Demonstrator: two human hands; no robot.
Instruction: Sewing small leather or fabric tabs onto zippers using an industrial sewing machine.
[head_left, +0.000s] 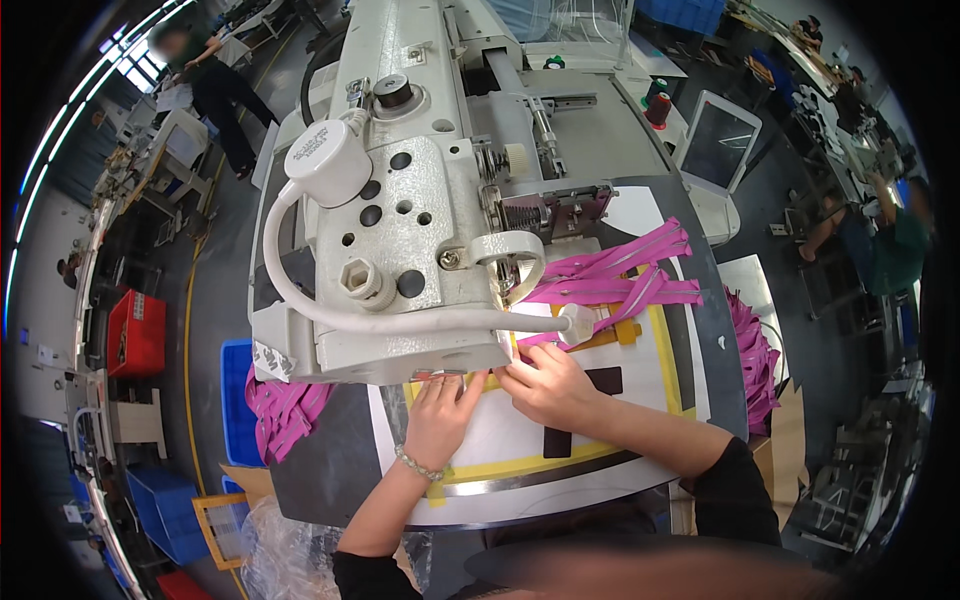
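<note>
A white industrial sewing machine (390, 280) stands over a white template (640, 370) edged with yellow tape and bearing dark rectangles. Pink zipper tapes (600, 265) lie across it to the right of the needle area. My right hand (550, 390) has its fingertips closed on the end of a pink tape below the needle area, partly hidden by a white fitting. Beside it, my left hand (440, 415) rests with fingers extended on the template at the machine head's front edge, its fingertips partly hidden.
Pink tape bundles lie at the left (285, 410) and right (750, 370). A screen (715, 135) and thread cones (658, 110) stand behind on the right. Blue bins (165, 510) and a red crate (135, 335) are at left. Other people (215, 90) are at both sides.
</note>
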